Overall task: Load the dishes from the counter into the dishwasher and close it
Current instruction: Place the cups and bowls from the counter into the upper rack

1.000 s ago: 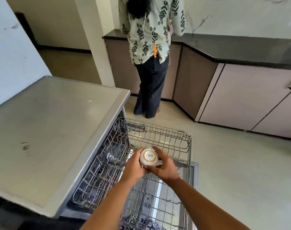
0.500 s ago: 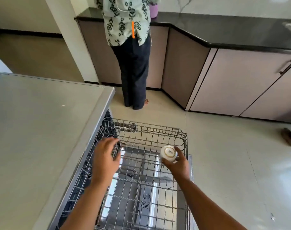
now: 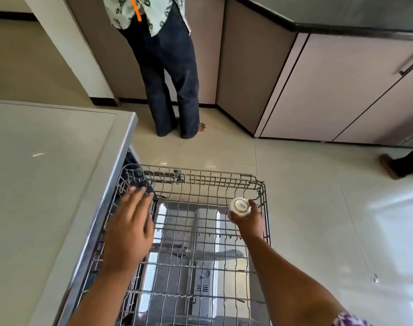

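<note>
White and gold-rimmed, the cup (image 3: 239, 206) sits upside down in the right hand (image 3: 249, 218), fingers curled round it, over the far right corner of the wire rack (image 3: 200, 231); its axis points straight down, ready to be set down; the left hand (image 3: 130, 231) hovers open, fingers spread, over the rack's left side, holding nothing.
</note>
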